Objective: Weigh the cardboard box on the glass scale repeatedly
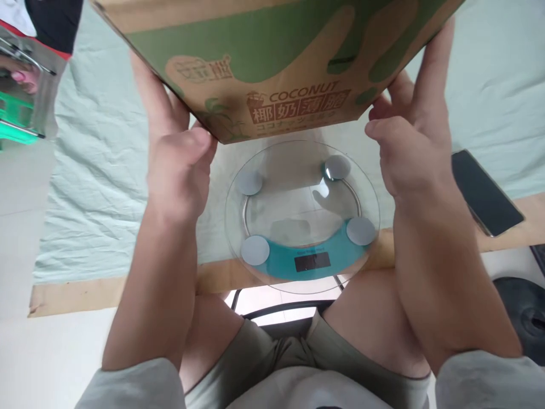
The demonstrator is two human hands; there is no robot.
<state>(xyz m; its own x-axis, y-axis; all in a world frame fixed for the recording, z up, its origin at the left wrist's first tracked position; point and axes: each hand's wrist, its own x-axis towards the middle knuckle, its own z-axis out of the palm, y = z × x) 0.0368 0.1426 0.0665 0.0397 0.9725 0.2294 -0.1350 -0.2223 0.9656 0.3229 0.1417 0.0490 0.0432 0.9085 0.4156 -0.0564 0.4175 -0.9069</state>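
A brown and green cardboard box [293, 74] printed with "COCONUT" is held up between my two hands, over the far part of a glass scale. My left hand [176, 147] grips its lower left side, thumb at the near bottom corner. On the opposite side my right hand [415, 125] holds the box, with the thumb near its lower right corner. Below lies the round glass bathroom scale [285, 221], with a teal band, metal discs and a dark, blank display. The top of the box runs out of view.
The scale rests on a table with a pale green cloth [93, 227] and a wooden front edge [76, 295], which it slightly overhangs. A black phone [487, 193] lies at right. At far left are a green stool [17, 119] and a metal frame; a black round object [522, 309] is at lower right.
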